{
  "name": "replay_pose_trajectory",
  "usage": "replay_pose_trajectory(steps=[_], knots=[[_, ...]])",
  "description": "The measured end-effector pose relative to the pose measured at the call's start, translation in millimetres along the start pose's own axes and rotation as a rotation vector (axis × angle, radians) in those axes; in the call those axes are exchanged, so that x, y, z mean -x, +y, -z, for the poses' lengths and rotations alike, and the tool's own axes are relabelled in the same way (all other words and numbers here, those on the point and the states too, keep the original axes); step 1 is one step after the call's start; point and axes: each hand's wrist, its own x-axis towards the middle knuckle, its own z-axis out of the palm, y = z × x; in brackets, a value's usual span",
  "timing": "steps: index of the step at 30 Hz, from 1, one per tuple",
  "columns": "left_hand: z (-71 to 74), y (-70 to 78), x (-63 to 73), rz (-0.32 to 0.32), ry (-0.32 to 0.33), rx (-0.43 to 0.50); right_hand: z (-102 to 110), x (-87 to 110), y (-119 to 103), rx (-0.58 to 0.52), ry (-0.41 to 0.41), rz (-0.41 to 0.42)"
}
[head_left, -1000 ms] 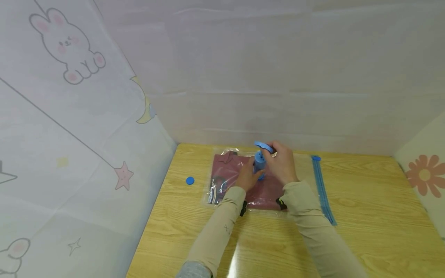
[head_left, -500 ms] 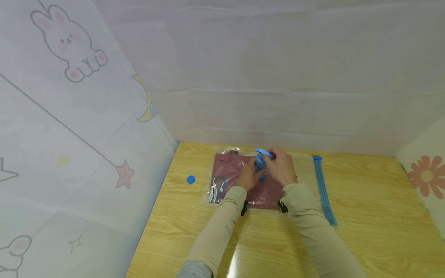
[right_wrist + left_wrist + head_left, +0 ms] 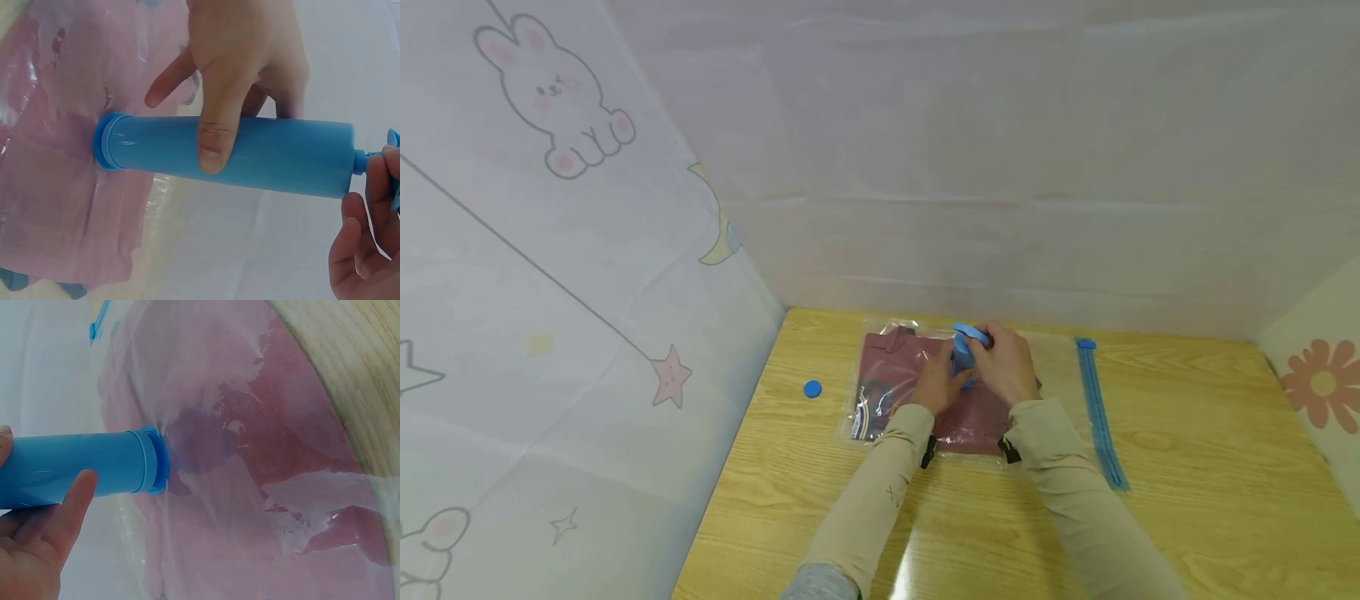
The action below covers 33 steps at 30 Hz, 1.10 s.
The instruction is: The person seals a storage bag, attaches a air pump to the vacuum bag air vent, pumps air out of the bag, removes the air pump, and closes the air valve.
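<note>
Pump (image 3: pixel 294 153): stands about upright on the clear bag (image 3: pixel 1060 362), near its middle, between left hand (image 3: pixel 934 382) and right hand (image 3: pixel 1009 362). Around it, largest first: pale printed cloth (image 3: pixel 887 150) behind and to the sides, then the wooden table (image 3: pixel 1187 433) underneath. Next, that bag, laid flat across the far part of the table, with a folded dark red shirt (image 3: pixel 887 375) inside. Along the right end of the bag, a blue zip strip (image 3: pixel 1096 408), well apart from the pump.

Matters most: the pump's long axis, rising from the bag, with a hand at each level. Gripped around the barrel (image 3: pixel 94 453) by the left hand, thumb across it in the right wrist view, one finger stretched out; nearer to the bag of the two. Held at the top by the right hand, fingers bent about the handle (image 3: pixel 964 330), only a short length of rod (image 3: pixel 360 161) showing below.

At the foot, a blue ring (image 3: pixel 100 140) against the bag, with a dark gap at one side in the left wrist view; cannot tell whether flush all round. Smallest, left of the bag on the wood: a round blue cap (image 3: pixel 812 389)
</note>
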Motion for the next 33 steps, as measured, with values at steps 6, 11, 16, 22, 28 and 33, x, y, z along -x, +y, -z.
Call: replay_pose_trajectory(steps=[6,11,16,22,28,33], knots=[[0.0,2.1,1.4,-0.006,0.005,-0.022,2,-1.5,-2,0.028,0.014,0.009],[-0.6,3.9,2.1,-0.004,0.012,-0.037,9,-2.1,-7,0.045,0.026,0.033],[-1.5,4.0,0.9,-0.015,0.029,-0.023,19,-3.1,-19,0.012,0.099,0.118],[-2.7,2.2,-2.7,0.017,0.016,0.024,38,-3.6,-44,-0.061,0.225,0.214],[-4.6,-1.7,-3.6,0.012,0.033,-0.006,57,-1.4,-71,-0.136,0.373,0.314],[-3.9,-2.9,-2.2,-0.015,0.051,-0.014,63,0.6,-81,-0.194,0.46,0.392]])
